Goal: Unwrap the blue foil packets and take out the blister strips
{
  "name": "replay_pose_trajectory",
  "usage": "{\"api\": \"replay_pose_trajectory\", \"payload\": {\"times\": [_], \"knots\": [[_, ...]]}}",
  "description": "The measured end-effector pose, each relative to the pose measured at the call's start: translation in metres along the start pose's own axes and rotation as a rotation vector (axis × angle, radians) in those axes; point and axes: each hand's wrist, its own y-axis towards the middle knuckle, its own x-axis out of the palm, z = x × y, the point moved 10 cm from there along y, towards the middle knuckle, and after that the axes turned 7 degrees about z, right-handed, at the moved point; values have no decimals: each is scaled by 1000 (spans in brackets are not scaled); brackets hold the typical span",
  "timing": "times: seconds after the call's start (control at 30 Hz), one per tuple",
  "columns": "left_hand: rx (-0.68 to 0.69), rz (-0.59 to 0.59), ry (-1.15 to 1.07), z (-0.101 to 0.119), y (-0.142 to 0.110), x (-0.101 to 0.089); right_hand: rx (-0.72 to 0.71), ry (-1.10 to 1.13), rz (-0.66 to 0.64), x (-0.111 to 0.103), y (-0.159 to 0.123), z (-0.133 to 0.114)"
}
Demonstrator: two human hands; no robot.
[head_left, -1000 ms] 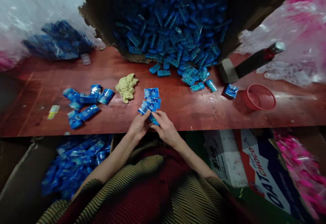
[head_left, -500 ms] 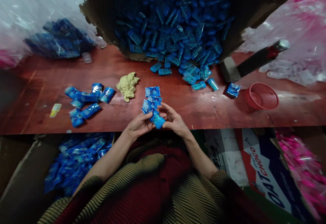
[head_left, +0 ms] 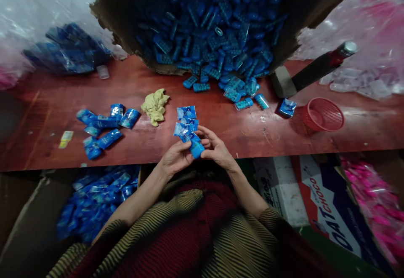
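My left hand [head_left: 175, 158] and my right hand [head_left: 214, 148] meet at the near edge of the red table [head_left: 221, 130]. Together they grip a small blue packet [head_left: 195, 146], fingers curled round it. Just beyond the hands lies a short stack of flat blue sachets [head_left: 186, 120]. A cardboard box [head_left: 202, 29] tipped on its side at the back spills several blue pieces onto the table.
A group of filled blue packets [head_left: 102, 128] lies at left beside a yellow cloth [head_left: 154, 106]. A red mesh basket [head_left: 322, 115] and a dark bottle [head_left: 318, 65] sit at right. Below the table stand a box of blue packets [head_left: 94, 198] and an "OAT CHOCO" carton [head_left: 328, 215].
Both hands lifted the blue packet off the sachet stack and drew it toward me; it now stands more upright between the fingers.
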Motion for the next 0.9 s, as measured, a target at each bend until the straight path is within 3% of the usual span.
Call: {"api": "replay_pose_trajectory", "payload": {"times": [0.37, 0.9], "knots": [[-91, -128, 88, -10, -1, 6, -9, 21, -100, 10, 1, -5], [-10, -14, 27, -13, -10, 12, -83, -62, -12, 4, -3, -9]]}}
